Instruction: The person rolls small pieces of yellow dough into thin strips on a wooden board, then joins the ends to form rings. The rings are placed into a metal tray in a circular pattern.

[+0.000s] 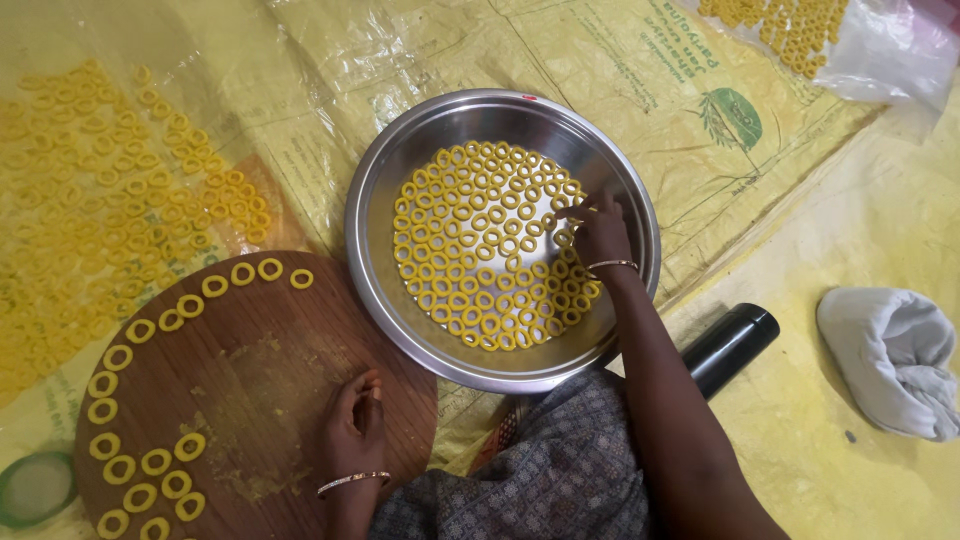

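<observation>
Bowl (380,200), round and of shiny steel, serves as landmark; yellow dough rings (480,250) cover its floor in one flat layer. Right hand (600,232) is inside the bowl at its right wall, fingertips pinched together on a ring at the layer's right edge; the rest of the rings lie to the left of that grip. Left hand (355,425) rests flat, fingers loosely apart and holding nothing, on a round wooden board (250,380) just left of the bowl, dusty at centre, with rings (140,470) along its rim. Black bottle (730,345) lies right of the bowl, crumpled white cloth (890,355) farther right.
</observation>
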